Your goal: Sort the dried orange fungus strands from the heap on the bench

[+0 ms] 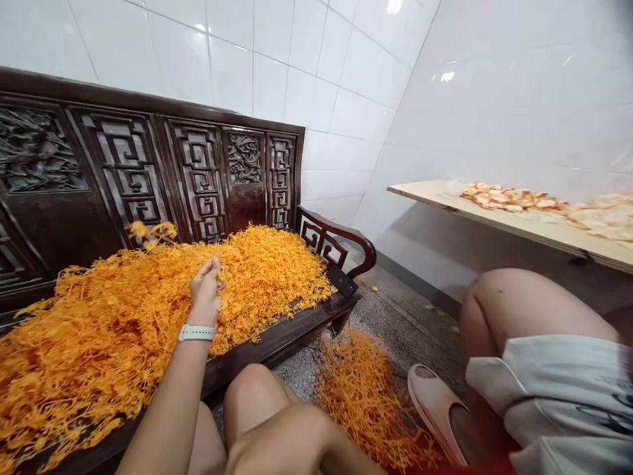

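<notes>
My left hand (206,290), wearing a pale watch band (196,332), is over the orange heap (123,310) on the dark wooden bench (277,333). Its fingers are pinched together; what is between them is too small to make out against the orange. The heap is made of stringy orange pieces, longer at the left and shorter, crumblier at the right. A blurred orange clump (153,233) shows above its back edge. My right hand (277,442) is low in the middle, near a bare knee (257,389), blurred, with its fingers hidden.
Thin orange strands (361,396) are piled on the speckled floor beside a pink slipper (440,412). A bent leg in pale shorts (558,382) fills the right. Above it, a board (534,227) bears pale, brown-edged slices (509,196). A dark flat object (343,282) lies by the armrest (368,254).
</notes>
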`<state>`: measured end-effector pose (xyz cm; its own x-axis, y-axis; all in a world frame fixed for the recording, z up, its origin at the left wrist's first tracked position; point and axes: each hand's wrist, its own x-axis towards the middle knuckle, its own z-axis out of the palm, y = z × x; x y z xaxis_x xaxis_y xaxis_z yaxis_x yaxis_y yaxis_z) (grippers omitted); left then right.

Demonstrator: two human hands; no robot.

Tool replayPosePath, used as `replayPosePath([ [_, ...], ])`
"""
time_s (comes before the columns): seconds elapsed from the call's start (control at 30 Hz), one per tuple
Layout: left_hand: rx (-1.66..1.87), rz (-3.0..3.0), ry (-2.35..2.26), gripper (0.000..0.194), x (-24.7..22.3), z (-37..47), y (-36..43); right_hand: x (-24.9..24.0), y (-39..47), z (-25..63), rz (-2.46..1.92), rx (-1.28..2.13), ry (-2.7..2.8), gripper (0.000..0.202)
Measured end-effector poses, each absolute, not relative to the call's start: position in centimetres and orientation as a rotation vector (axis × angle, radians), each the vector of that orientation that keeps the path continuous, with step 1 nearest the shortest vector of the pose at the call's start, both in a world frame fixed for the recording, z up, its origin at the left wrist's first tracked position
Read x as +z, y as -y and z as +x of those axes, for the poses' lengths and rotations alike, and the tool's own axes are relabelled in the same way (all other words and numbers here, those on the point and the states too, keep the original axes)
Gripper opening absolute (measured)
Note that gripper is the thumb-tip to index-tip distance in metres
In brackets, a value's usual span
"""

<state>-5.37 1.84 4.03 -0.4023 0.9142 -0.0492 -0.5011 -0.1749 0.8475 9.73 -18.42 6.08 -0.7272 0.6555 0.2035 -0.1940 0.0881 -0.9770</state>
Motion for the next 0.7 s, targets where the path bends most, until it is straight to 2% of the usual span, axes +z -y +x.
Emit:
replayPosePath([
  [0.17, 1.713, 0.455, -0.977, 0.029, 3.4, -6.0, -2.2, 8.7, 13.1, 11.8, -0.374, 1.712, 1.338, 0.053],
  [0.3, 1.758, 0.481, -0.957, 0.030, 3.3, -5.9, -2.4, 8.0, 10.9, 11.2, -0.361, 1.774, 0.779, 0.033],
  [0.4, 1.771, 0.495, -0.947, 0.032, 3.7, -4.7, -2.0, 5.5, 11.9, 11.3, -0.528, 1.851, 0.672, 0.021],
  [0.53, 1.702, 0.601, -0.830, 0.036, 4.8, -2.0, -0.5, 4.0, 12.2, 12.7, -0.857, 1.519, 0.785, 0.019],
  [0.7, 1.636, 0.839, -0.772, 0.040, 5.6, 0.8, 1.2, 5.6, 9.8, 13.6, -1.037, 1.123, 1.107, 0.024],
])
